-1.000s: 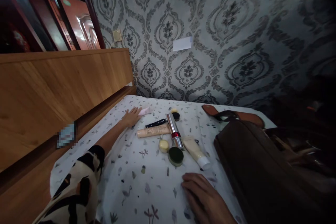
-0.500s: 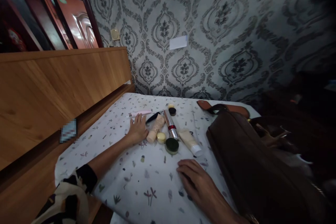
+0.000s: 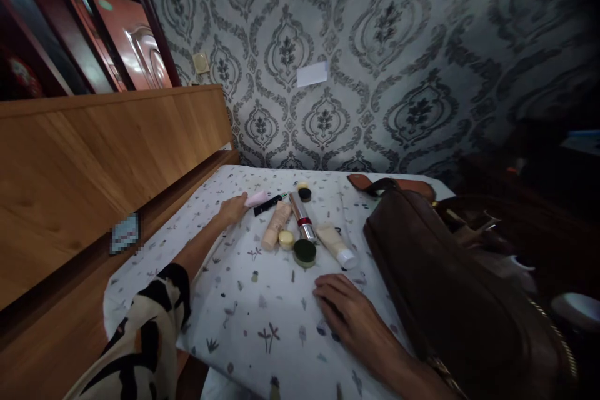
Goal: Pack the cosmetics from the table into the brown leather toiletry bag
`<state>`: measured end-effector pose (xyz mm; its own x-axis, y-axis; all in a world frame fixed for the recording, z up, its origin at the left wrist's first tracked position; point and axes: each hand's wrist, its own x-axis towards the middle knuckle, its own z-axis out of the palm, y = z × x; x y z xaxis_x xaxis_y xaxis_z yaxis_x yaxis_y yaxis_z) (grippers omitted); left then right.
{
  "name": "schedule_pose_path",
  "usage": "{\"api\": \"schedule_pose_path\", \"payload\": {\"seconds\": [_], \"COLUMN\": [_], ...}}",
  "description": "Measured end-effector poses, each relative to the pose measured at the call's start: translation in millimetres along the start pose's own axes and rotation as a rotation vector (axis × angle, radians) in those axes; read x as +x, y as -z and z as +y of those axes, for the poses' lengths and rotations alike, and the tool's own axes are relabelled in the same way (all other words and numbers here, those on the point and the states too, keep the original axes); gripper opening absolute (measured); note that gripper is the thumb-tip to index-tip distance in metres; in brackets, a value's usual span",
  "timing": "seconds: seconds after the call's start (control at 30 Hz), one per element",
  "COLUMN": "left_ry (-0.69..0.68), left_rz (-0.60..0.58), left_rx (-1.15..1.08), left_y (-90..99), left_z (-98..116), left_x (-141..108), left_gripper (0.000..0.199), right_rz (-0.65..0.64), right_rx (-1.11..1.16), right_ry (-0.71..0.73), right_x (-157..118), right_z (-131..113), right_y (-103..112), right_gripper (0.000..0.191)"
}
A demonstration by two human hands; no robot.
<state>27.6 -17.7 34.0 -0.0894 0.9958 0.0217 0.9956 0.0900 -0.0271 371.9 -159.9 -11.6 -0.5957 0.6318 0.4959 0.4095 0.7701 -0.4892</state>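
Observation:
My left hand (image 3: 232, 209) is closed round the left end of a slim pink tube (image 3: 255, 199) at the far left of the group of cosmetics. Just right of it lie a black tube (image 3: 268, 205) and a beige tube (image 3: 276, 226). My right hand (image 3: 344, 307) rests on the cloth with loosely bent fingers and holds nothing. In front of its fingertips are a dark green round-lidded jar (image 3: 304, 253) and a cream tube with a white cap (image 3: 335, 245). A silver tube with a red band (image 3: 302, 217) lies in the middle, near a small cream jar (image 3: 286, 239).
A brown leather bag (image 3: 435, 287) fills the right side, its tan strap (image 3: 412, 186) behind it. A black-and-yellow jar (image 3: 304, 193) stands at the back. The patterned white cloth (image 3: 244, 344) covers the surface. A wooden headboard (image 3: 117, 162) borders the left; a papered wall (image 3: 323, 119) stands behind.
My left hand has moved left and away from me, from lying spread beside the beige tube to gripping the pink tube. My right hand stays in place. The view has shifted slightly.

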Motion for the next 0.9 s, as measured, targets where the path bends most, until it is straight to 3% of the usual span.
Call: {"api": "schedule_pose_path", "payload": {"seconds": [0.17, 0.3, 0.47, 0.63, 0.73, 0.9], "left_ry": [-0.005, 0.027, 0.088, 0.097, 0.046, -0.005], "left_rz": [0.001, 0.020, 0.027, -0.042, -0.031, 0.026], "left_rx": [0.040, 0.022, -0.026, -0.092, -0.137, -0.187], "left_y": [13.7, 17.4, -2.3, -22.4, -26.4, -31.5], "left_z": [-16.3, -23.1, -17.3, -8.6, -3.6, 3.2], "left_x": [-45.6, -63.8, -58.0, -58.2, -75.0, -123.3], "left_gripper": [0.034, 0.032, 0.049, 0.051, 0.053, 0.064], "right_rz": [0.012, 0.000, -0.004, -0.016, -0.027, -0.024], "right_rx": [0.013, -0.012, -0.006, -0.007, -0.021, -0.044], "right_ry": [0.017, 0.004, 0.008, 0.019, 0.015, 0.016], "right_x": [-0.3, -0.7, -0.8, -1.1, -2.0, -4.2], "right_z": [0.9, 0.2, 2.1, 3.4, 2.3, -1.2], "right_y": [-2.9, -3.0, -4.3, -5.5, -5.9, -6.7], "right_gripper": [0.024, 0.022, 0.021, 0.021, 0.021, 0.020]}}
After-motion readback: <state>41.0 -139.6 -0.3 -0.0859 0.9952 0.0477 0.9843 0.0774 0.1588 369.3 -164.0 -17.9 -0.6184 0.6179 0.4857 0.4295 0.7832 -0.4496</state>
